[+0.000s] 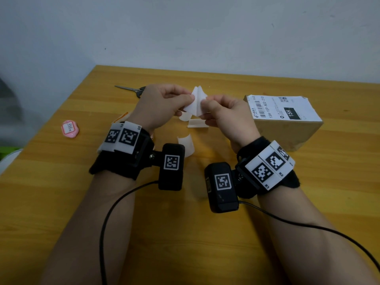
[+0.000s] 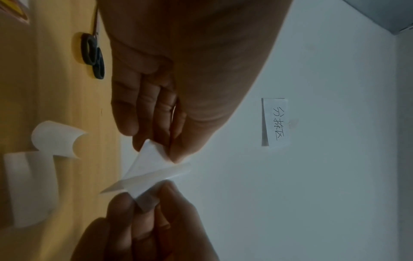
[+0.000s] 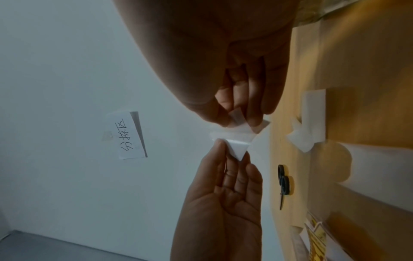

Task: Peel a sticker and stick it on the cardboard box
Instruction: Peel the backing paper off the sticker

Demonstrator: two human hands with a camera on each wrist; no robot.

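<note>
Pale grey wall behind, yellow wood surface in front. A handwritten paper note is seen taped to the wall in both wrist views.

Sticker, white, is held raised above the surface at centre, between both hands. It is seen split into two white layers that spread apart in a V and stay joined along one edge. One layer is pinched by the left hand between thumb and fingertips, grip narrow, closed on the sheet. The other layer is pinched the same way by the right hand, grip narrow. Which layer is sticker and which is backing cannot be told.

Cardboard box is sat on the surface to the right of the hands, apart from them, with a white shipping label on its top face.

Three curled white paper scraps are lying on the surface below and near the hands; a further one is nearer, beside the left wrist camera. Scissors are lying far-left, partly hidden behind the left hand. A pink oval item with a small white label is sat at the left side. A yellow-and-white printed sheet is partly seen near the left wrist.
</note>
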